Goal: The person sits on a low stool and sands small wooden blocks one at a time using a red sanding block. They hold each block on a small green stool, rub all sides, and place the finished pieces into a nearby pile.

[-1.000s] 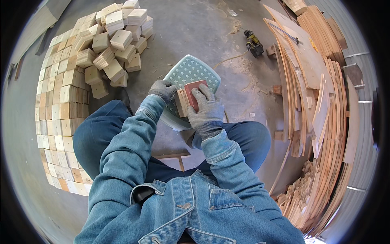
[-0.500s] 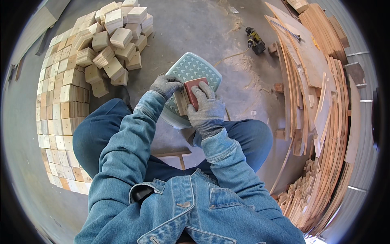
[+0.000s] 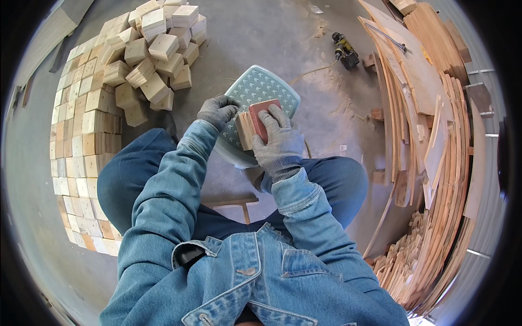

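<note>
My right hand point(image 3: 278, 142), in a grey knit glove, grips a reddish-brown sanding block point(image 3: 261, 118) and presses it against the top of a light wooden block point(image 3: 244, 132). Layered grain shows on the wooden block's left side. Beneath them stands a pale blue-green plastic stool point(image 3: 266, 81) with a raised pattern on its seat. My left hand point(image 3: 217, 112), gloved the same way, is closed with curled fingers beside the wooden block's upper left corner. Whether it touches the block, or what its fingers hold, cannot be made out. My bent knees flank the stool.
Stacked wooden blocks point(image 3: 81, 146) form a wide pile on the left, with loose blocks point(image 3: 155, 68) heaped at its far end. A yellow-and-black power tool point(image 3: 345, 51) lies on the floor beyond the stool. Boards and plywood sheets point(image 3: 410, 70) lean along the right.
My left hand has drawn slightly left, away from the sanding block. More of the wooden block's layered side shows now. My right hand keeps its grip on the sanding block.
</note>
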### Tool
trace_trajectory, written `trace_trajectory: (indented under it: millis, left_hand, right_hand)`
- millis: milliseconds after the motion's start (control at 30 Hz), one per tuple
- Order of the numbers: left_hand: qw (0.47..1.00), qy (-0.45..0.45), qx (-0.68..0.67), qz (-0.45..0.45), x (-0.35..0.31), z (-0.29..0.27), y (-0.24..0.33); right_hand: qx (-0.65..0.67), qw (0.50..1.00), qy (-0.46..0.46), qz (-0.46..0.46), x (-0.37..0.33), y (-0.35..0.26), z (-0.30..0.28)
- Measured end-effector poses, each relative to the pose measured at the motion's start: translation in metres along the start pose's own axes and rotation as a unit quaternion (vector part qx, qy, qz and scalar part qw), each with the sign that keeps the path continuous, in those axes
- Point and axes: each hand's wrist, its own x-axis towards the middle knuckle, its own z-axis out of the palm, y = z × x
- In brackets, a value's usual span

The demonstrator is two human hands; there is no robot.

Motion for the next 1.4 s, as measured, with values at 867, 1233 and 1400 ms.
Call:
trace_trajectory:
  millis: [867,1233,1400]
  left_hand:
    - [0.957,-0.189,0.199,0.094,0.015,-0.018,0.043]
    - [0.977,-0.116,0.127,0.123,0.013,-0.006,0.02]
    - [0.995,-0.093,-0.033,0.034,0.026,-0.031,0.004]
  right_hand:
    - [-0.01,1.0,0.009,-0.014,0.0,0.002,0.001]
    - [-0.01,0.999,0.029,-0.021,0.0,0.001,0.002]
    - [-0.016,0.999,0.025,-0.013,0.0,0.002,0.003]
